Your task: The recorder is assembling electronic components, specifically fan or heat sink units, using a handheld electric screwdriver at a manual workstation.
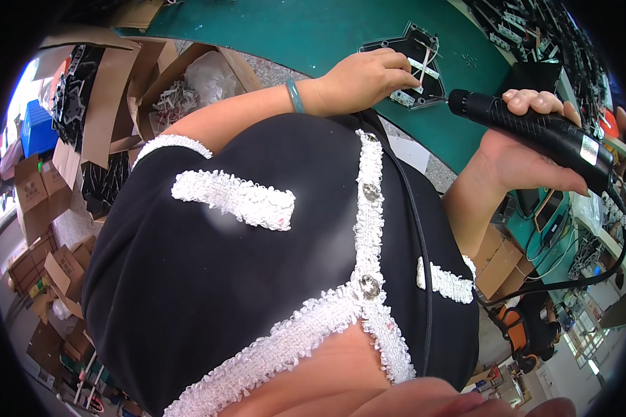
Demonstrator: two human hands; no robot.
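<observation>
A black plastic housing (409, 46), angular and open on top, lies on the green table at the upper right. A pale strip and a thin white wire sit inside it. My left hand (366, 78), a green bangle on its wrist, reaches over the housing from the left, its bent fingers closed on the near part; the fingertips are partly hidden. In my right hand (506, 154) is a black electric screwdriver (528, 125), held almost level with fingers wrapped round its body. Its tip points left, at the housing's right edge; whether it touches a screw I cannot tell.
Several small screws (470, 60) lie on the green table (285, 31) right of the housing. Many black and metal parts (528, 31) are heaped at the far right. A black cable (577, 283) hangs from the screwdriver's rear. Open cardboard boxes (111, 97) stand at left.
</observation>
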